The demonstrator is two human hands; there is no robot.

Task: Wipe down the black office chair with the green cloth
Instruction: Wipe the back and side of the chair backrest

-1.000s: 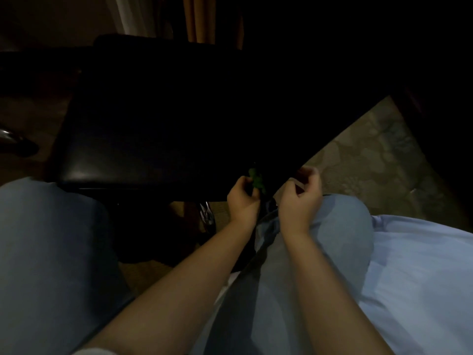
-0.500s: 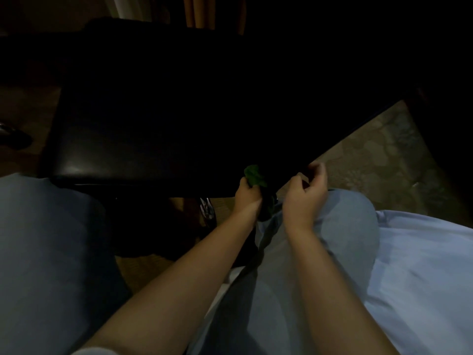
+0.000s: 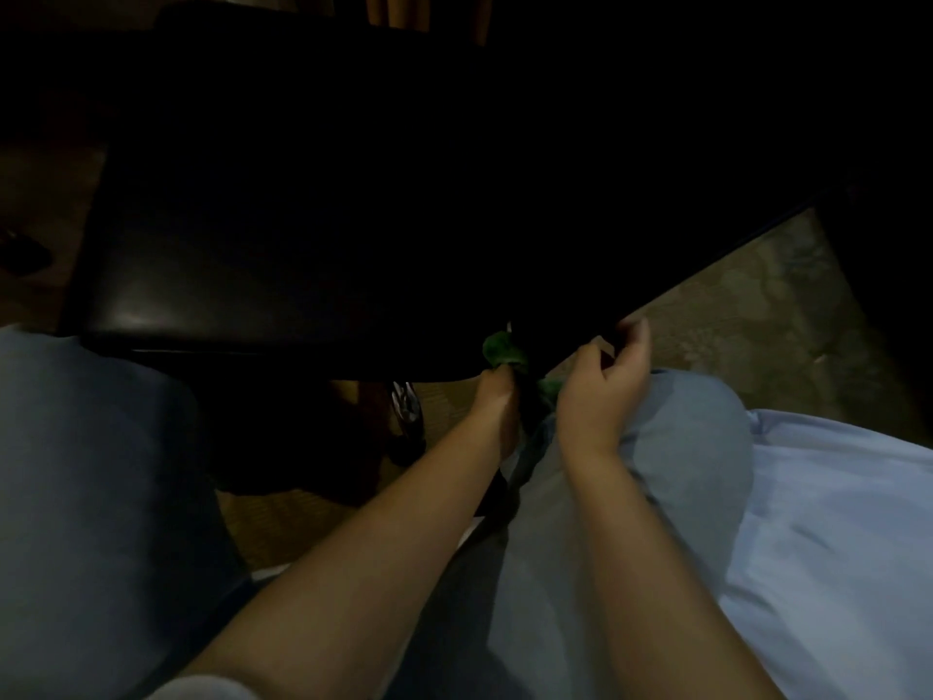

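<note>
The black office chair (image 3: 262,234) fills the upper half of the head view, its padded seat tilted toward me and very dark. A small bunched green cloth (image 3: 501,348) sits at the seat's near lower edge. My left hand (image 3: 497,396) grips the cloth from below, fingers curled around it. My right hand (image 3: 603,381) is just to the right, fingers curled, with a bit of green showing beside it at the chair's edge; whether it holds the cloth is unclear in the dim light.
My knees in light blue trousers (image 3: 101,472) frame the view left and right. A chrome chair part (image 3: 404,401) shows under the seat. Patterned carpet (image 3: 757,305) lies at right, and dark furniture stands at the far right.
Both hands have shifted slightly up and right along the seat's lower edge, and more of the green cloth shows above my left hand.
</note>
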